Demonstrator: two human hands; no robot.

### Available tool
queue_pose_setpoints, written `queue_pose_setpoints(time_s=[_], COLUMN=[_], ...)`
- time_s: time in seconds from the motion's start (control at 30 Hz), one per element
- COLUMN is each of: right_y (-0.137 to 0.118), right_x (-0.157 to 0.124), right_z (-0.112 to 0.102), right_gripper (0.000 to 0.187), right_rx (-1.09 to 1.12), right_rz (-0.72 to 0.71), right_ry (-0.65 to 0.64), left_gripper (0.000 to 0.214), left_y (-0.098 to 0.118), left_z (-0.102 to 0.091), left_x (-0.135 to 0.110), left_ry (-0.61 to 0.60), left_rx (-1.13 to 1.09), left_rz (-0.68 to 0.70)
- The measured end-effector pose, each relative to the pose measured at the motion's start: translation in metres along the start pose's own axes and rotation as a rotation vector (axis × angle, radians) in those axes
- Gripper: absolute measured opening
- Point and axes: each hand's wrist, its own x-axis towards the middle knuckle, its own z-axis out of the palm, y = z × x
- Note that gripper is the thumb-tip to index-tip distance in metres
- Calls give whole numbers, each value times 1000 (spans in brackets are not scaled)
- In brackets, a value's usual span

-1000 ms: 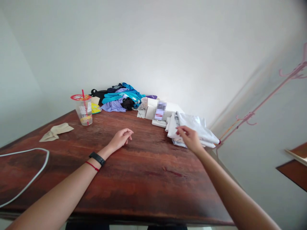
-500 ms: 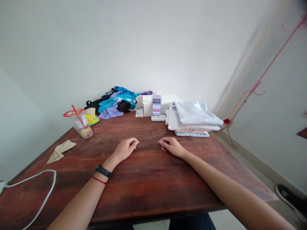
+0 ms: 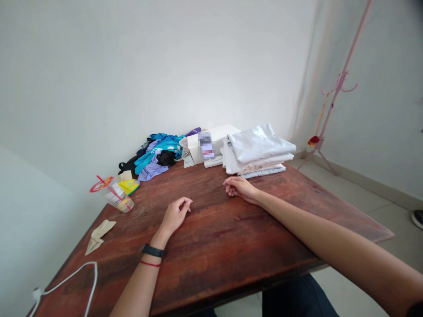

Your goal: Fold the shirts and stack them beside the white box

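My left hand rests on the dark wooden table, fingers loosely curled, holding nothing; a black band and a red string circle its wrist. My right hand also lies on the table with fingers curled under and nothing in them, a short way in front of a stack of folded white cloths. Neither hand touches the stack.
A heap of blue, purple and black clothes lies at the far edge beside a white box. A plastic cup with a red straw, a beige cloth and a white cable lie left. A pink coat stand rises at right.
My right hand has drawn back from the folded stack to rest on the table. The view has swung right and tilted; my left hand has stayed put.
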Motion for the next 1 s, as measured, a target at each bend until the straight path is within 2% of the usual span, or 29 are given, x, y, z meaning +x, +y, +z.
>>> queue_pose_setpoints(time_s=[0.2,0.4,0.57,0.73,1.0], right_y=[-3,-6,-8,-8,-4], right_x=[-1,0,-2,-4,-2], right_z=[-3,-5,-4,-2,-1], right_gripper=[11,8,11,15,19], right_rx=[81,212,201,153,103], right_rz=[34,67,62,41,-59], right_ry=[-16,26,-10,-46,7], left_gripper=[32,31,30,43,46], left_y=[-1,3,15,23,24], left_z=[1,1,6,6,6], left_x=[0,-2,-8,-9,-10], left_ry=[16,54,34,68,98], left_rx=[-28,-56,-125,-42,-50], left_rz=[19,28,28,76,66])
